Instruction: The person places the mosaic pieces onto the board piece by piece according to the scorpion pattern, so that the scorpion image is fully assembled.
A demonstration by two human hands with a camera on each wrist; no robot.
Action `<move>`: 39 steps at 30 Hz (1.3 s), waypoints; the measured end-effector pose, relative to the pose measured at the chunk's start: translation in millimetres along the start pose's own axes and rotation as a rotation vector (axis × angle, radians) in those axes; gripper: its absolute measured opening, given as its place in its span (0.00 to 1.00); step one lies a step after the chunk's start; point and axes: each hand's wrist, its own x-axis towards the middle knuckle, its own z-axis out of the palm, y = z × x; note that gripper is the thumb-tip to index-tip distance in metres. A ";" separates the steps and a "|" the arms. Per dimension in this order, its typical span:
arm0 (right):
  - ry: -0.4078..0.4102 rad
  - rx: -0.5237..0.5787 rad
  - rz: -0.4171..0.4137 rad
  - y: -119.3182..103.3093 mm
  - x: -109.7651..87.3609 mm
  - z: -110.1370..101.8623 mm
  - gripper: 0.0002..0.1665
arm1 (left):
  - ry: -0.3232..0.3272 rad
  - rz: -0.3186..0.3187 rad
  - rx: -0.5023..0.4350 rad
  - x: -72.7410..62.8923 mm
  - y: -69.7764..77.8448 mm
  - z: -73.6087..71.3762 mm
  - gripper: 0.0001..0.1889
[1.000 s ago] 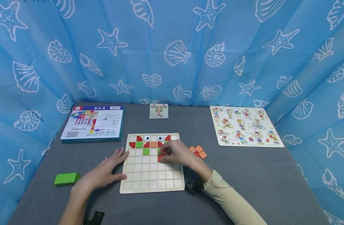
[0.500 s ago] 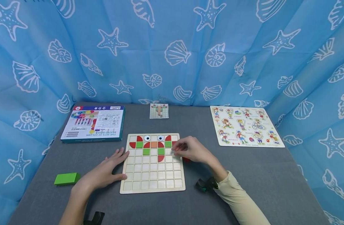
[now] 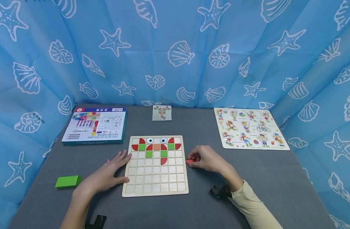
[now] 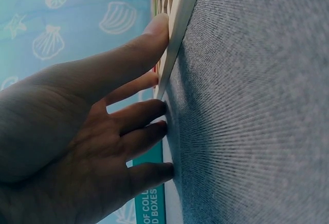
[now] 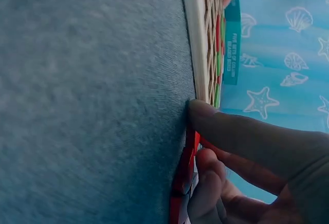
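A wooden grid board (image 3: 147, 188) lies on the grey table, its upper cells holding red quarter-round, green and orange square tiles and two eye tiles. My left hand (image 3: 104, 176) rests spread at the board's left edge. In the left wrist view its thumb (image 4: 157, 29) touches the rim. Just off the board's right side, my right hand (image 3: 206, 158) pinches a red tile (image 3: 189, 161) between thumb and fingers, low over the table. More red tiles (image 5: 182, 170) show under those fingers in the right wrist view; the hand hides the rest of that pile.
A green block (image 3: 67, 182) lies left of the left arm. Behind the board is a small pattern card (image 3: 162, 113). A blue-edged box (image 3: 95, 125) stands back left, and a picture puzzle board (image 3: 250, 128) lies back right. A shell-print curtain (image 3: 175, 54) closes off the back.
My right hand let go of a red quarter-round tile in the board's fourth row, then moved right off the board to the loose tiles. My left hand stayed put.
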 end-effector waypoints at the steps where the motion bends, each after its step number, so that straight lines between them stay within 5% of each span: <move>1: 0.006 -0.007 0.004 -0.3 -0.4 0.9 0.08 | 0.000 -0.002 0.000 -0.1 0.0 0.0 0.51; 16: -0.010 0.145 -0.038 -11.0 1.6 -4.8 0.03 | -0.006 -0.002 0.008 0.7 0.4 -1.9 0.51; 28: -0.068 0.268 -0.138 -40.0 39.5 6.2 0.10 | -0.001 0.003 0.005 -0.2 0.1 -1.3 0.51; 39: -0.137 0.272 -0.244 -75.7 80.2 29.1 0.05 | 0.006 0.011 0.005 -1.1 0.6 -0.8 0.50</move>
